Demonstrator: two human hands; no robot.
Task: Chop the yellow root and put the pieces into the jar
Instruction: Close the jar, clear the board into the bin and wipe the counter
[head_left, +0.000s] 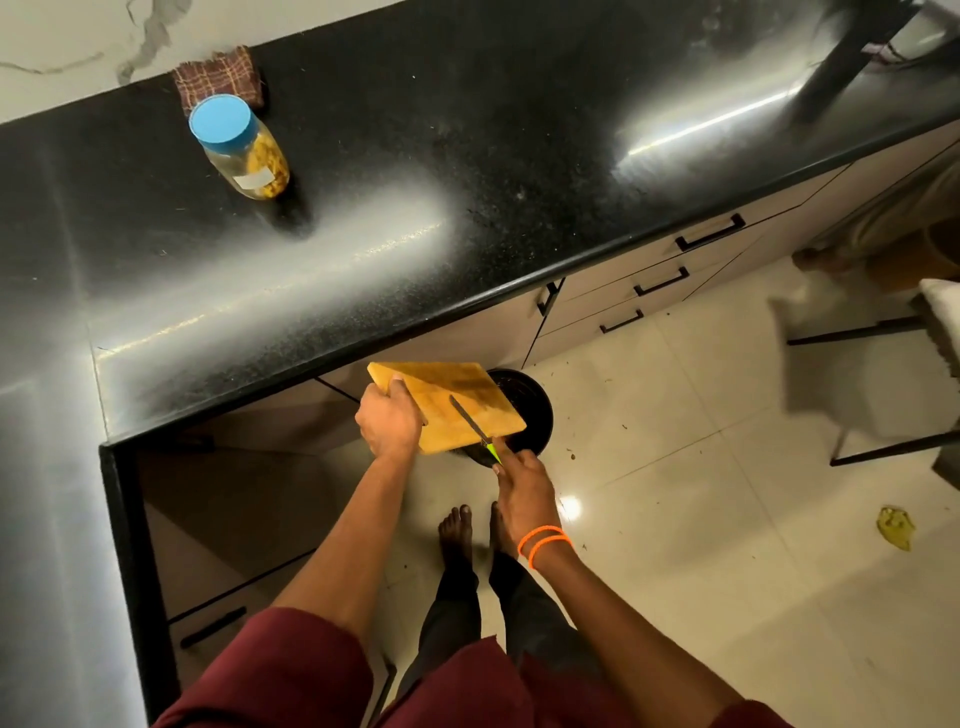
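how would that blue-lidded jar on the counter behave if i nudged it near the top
The jar looks tall for its base, so a high push may tip it. The polished black countertop looks slick, so a low push would likely slide it. It seems partly filled, adding some steadying weight.

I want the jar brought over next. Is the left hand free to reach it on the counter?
Probably not yet: the left hand grips the cutting board over the black bin, and the jar stands far back on the counter.
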